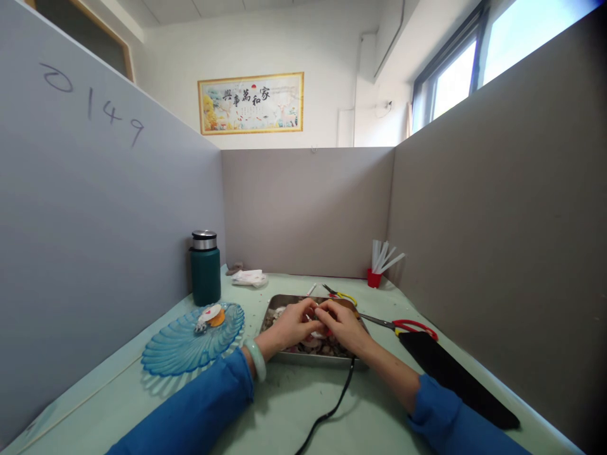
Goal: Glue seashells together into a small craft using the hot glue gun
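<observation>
My left hand (298, 325) and my right hand (342, 322) meet over a metal tray (313, 358). Fingers of both are closed in a pinch at the same spot. What they hold, if anything, is mostly hidden; a bit of white and red shows below the fingertips. Many small brownish and whitish pieces, perhaps shells or scraps, fill the tray. From its front edge a black cord (332, 407) runs down toward me. A pale green bangle (256, 359) circles my left wrist.
A blue scalloped glass plate (171, 347) with small items and a green bottle (205, 275) stand left. Behind the tray lie yellow-handled pliers (348, 297). At right are red-handled scissors (412, 326), a black flat piece (455, 379) and a red cup (374, 278) of white sticks.
</observation>
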Tool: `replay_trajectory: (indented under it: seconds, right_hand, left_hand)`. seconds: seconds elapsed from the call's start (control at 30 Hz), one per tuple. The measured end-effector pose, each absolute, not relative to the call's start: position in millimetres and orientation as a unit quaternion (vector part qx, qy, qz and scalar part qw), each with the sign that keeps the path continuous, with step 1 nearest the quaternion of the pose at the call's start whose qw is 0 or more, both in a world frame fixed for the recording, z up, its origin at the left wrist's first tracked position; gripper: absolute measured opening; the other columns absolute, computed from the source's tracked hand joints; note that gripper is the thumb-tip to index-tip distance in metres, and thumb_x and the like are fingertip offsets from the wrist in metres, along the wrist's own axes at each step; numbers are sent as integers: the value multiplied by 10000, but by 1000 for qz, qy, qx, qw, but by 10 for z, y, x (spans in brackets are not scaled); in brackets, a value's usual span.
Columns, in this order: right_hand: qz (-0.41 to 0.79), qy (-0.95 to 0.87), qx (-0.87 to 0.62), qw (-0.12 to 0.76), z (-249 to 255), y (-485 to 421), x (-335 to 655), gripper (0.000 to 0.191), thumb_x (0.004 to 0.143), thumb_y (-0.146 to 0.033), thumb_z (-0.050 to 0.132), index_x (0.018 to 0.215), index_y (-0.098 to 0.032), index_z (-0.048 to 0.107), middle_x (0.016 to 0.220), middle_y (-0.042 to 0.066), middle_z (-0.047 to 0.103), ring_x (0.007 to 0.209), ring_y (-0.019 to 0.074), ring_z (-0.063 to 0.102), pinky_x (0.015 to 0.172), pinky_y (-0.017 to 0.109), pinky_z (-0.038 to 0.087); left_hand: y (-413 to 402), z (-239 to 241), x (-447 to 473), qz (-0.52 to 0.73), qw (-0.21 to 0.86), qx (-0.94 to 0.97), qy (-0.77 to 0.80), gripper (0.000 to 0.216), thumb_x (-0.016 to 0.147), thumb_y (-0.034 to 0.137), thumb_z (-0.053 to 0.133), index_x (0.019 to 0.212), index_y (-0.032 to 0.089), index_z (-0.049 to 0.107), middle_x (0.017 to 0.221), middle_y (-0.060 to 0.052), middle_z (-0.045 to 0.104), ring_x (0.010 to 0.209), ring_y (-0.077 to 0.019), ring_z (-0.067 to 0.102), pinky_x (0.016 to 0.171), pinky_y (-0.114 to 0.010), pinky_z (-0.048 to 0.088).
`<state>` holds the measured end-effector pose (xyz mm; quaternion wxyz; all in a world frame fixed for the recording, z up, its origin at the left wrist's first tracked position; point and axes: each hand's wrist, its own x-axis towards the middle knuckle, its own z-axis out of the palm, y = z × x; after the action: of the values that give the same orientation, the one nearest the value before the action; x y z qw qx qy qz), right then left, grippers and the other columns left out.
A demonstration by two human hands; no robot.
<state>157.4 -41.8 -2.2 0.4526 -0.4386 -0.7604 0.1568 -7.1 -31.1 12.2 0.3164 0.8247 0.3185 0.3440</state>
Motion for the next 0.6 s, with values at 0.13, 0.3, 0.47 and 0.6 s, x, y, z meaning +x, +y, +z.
replay_trajectory:
  seconds: [0.13,0.3,0.47,0.6]
  right_hand:
    - [162,-757,-438,457,-17,-418,1575,278,848,-399,454,894,-178,616,818,22,654,718,151,591,632,245,446]
    - [162,-754,-439,461,-15,-418,1574,259,848,-379,460,906,-182,617,827,19,657,725,148,590,642,241,442]
    - [160,-757,-438,458,-25,-410,1577,259,845,-379,464,913,-181,615,834,21,657,718,151,590,626,242,441]
    - [153,-759,-437,458,-39,-400,1581,257,849,-380,462,918,-185,613,844,22,656,741,156,595,643,246,448]
  left_hand:
    - [-304,116,-65,354,318,819,319,261,754,366,557,911,161,522,768,-17,610,533,-111,582,427,-176,429]
    - [-298,109,-67,365,310,820,314,246,762,365,545,900,163,516,830,-24,611,540,-102,581,429,-177,438]
    - [-287,104,-72,363,304,825,308,244,771,348,539,934,168,513,871,-34,623,546,-100,582,428,-171,435]
    - [-286,104,-73,364,297,828,307,228,770,336,540,922,168,516,836,-28,623,546,-106,583,432,-172,430]
